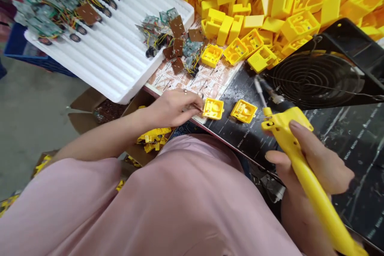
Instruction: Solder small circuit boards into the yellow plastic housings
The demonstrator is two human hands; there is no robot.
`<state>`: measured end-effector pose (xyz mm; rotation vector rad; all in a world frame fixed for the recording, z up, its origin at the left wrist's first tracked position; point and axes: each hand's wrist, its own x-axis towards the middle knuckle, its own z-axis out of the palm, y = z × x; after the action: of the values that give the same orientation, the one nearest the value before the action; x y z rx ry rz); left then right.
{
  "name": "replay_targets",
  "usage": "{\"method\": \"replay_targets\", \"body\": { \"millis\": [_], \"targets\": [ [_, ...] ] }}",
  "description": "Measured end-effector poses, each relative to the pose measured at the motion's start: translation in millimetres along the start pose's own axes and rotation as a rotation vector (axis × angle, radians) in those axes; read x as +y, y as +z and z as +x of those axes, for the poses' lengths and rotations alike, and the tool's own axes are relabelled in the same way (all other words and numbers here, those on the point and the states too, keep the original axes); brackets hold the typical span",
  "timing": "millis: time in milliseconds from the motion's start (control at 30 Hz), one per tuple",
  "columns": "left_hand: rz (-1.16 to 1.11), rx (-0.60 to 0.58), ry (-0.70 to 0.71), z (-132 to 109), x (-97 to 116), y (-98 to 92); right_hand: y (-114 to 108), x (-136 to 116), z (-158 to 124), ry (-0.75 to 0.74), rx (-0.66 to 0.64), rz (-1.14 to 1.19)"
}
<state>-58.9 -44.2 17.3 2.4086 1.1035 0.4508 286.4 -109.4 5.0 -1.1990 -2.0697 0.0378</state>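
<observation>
Yellow plastic handle wrapped in the right hand, its lower end cut off by the frame.
The left hand has its fingers pressed together at a square yellow case, any pinch hidden; a second case sits just beside it on the black mat, near the fan grille.

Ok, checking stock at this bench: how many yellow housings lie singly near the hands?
2. One housing sits at the left hand's fingertips; the other housing lies to its right, near the yellow tool in the right hand.
</observation>
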Motion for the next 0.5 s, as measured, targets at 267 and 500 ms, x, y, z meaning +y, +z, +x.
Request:
{"method": "replay_targets", "body": {
  "millis": [267,500],
  "targets": [
    [0.249,-0.241,-0.018,-26,-33,-97.1,11,-2,22,-0.181,-0.121,-0.113],
    [0.32,0.035,-0.331,50,-61,-38.5,36,11,22,-0.178,-0.158,-0.069]
  ]
}}
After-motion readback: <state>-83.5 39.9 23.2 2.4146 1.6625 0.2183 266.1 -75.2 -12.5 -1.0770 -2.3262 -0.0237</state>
